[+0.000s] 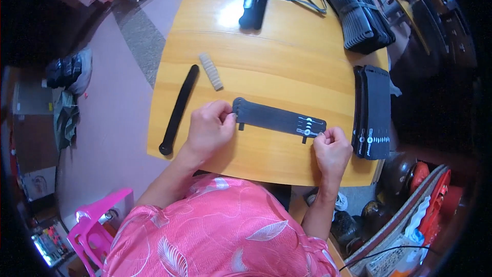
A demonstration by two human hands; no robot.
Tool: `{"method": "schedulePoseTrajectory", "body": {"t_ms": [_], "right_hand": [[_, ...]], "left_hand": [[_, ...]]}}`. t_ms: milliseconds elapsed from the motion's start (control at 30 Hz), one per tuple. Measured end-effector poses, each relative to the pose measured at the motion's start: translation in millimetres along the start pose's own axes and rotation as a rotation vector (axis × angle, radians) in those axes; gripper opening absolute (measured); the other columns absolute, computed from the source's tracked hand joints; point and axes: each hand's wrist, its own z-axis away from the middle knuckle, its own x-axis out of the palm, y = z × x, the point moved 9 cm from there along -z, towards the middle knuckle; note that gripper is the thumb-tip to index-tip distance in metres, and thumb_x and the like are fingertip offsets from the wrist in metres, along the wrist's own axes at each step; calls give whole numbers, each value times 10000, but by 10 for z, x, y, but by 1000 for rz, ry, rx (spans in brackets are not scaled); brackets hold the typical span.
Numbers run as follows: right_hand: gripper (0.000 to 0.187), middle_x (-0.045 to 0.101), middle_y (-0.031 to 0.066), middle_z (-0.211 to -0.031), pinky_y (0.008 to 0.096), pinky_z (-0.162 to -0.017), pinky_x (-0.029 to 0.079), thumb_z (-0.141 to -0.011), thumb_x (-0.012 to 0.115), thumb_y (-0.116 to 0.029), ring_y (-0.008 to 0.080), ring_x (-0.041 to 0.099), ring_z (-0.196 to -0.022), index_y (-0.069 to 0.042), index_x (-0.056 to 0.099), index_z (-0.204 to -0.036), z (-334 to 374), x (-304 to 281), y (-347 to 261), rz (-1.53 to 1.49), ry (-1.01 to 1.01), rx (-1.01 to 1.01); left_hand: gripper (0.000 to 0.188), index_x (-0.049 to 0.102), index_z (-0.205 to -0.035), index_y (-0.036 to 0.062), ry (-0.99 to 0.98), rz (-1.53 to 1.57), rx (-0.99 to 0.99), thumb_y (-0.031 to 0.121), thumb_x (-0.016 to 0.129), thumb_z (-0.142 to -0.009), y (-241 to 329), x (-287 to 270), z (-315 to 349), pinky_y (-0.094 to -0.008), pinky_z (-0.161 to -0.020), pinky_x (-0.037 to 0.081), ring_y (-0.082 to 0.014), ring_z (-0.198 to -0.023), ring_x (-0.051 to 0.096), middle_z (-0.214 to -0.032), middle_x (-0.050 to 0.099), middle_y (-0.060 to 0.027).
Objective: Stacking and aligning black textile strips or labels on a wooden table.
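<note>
A flat black strap [271,115] with white printed marks at its right end lies across the wooden table in front of me. Two small dark tabs stick out from its near edge. My left hand [209,129] is closed in a pinch at the strap's rounded left end. At the lower right corner, by the printed marks, the fingertips of my right hand [333,151] pinch the edge. To the left of my left hand lies a narrow black strip [179,109] with rounded ends. Beyond that hand is a short beige ridged strip [210,72].
On the table's [246,161] right edge lies a stack of similar black straps [377,110]. Behind it stands a tied bundle of dark straps [353,15]. Dark long pieces [256,0] and a grey band [302,2] lie at the far side. A pink plastic chair [97,220] stands lower left.
</note>
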Motion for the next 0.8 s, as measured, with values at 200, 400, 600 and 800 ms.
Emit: {"method": "schedulePoseTrajectory", "body": {"t_ms": [200,400,600,800], "right_hand": [[175,540,118,-706,412,-649,449,-726,653,-53,296,561,-696,-22,581,-883,102,-128,-422,161,65,-241],[59,549,154,-792,437,-672,443,-808,592,-51,345,547,-755,-19,544,-792,296,229,-817,49,12,-520],[110,572,188,-771,420,-645,451,-866,554,-98,367,564,-718,3,560,-824,153,271,-742,78,-91,-439],[153,628,138,-779,333,-651,471,-874,577,-112,230,611,-716,24,635,-913,226,136,-638,-152,-218,-346]], "left_hand": [[246,579,-963,10,97,-192,393,6,630,-723,370,-130,183,-405,-643,472,-322,-764,577,-943,563,-161],[249,574,-966,-2,49,-71,543,-16,610,-720,445,18,301,-415,-754,460,-339,-841,561,-897,570,-163],[261,575,-997,-3,-137,288,229,10,641,-744,159,-185,173,-420,-789,460,-364,-894,563,-957,574,-184],[224,577,-912,11,331,-473,233,122,668,-740,-323,-891,-184,-448,-710,458,-352,-764,574,-770,555,-167]]}}
